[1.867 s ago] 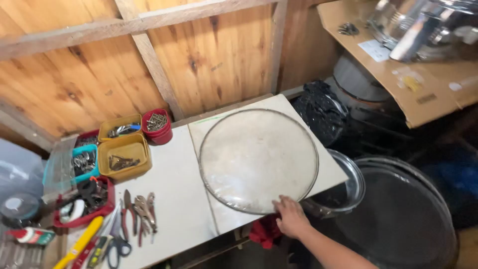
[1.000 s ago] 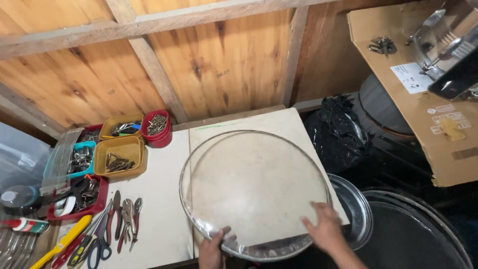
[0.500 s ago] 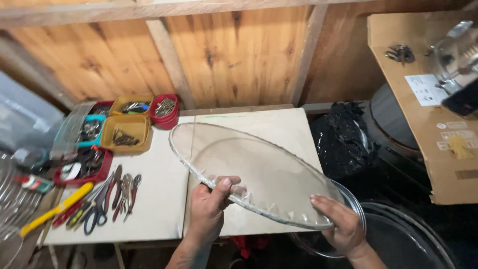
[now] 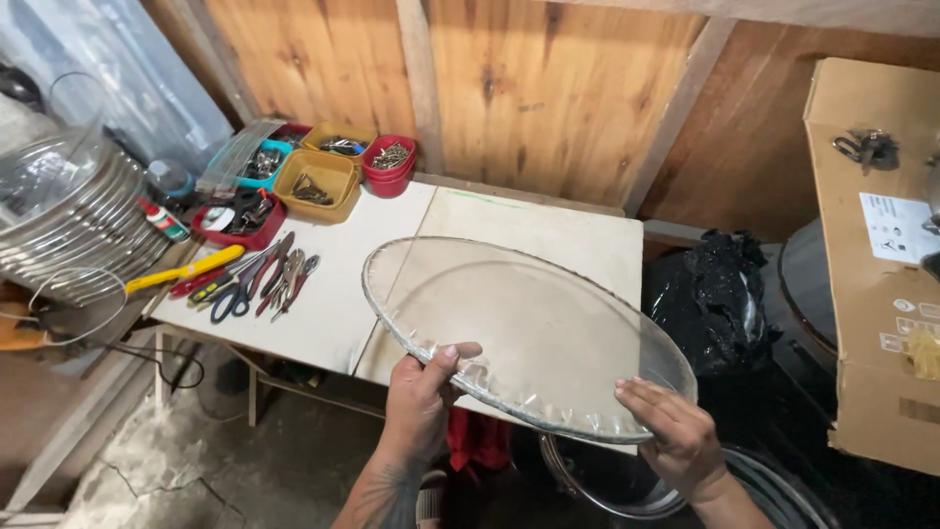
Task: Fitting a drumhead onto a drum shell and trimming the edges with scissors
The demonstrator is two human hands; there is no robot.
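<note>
Since half a second ago I have tipped the large round clear plastic-skinned hoop flatter, and both my hands have stayed on its near rim. My left hand is closed on the near-left edge, thumb over the crinkled film; my right hand grips the near-right edge with fingers laid on top. It hangs tilted over the right half of the pale plywood tabletop, near side lower, not touching the board.

Far left on the tabletop stand small trays of hardware: a yellow square tray, a red round tub, a teal tray and a low red tray. Just near them lies a row of pliers and scissors beside a yellow-handled tool. A stack of shiny metal rings sits off the left edge.

Right of the tabletop, a crumpled black plastic bag crowds the hoop's far-right side, and a brown cardboard box stands farther right. Beneath my right hand a round metal-rimmed drum sits low.
</note>
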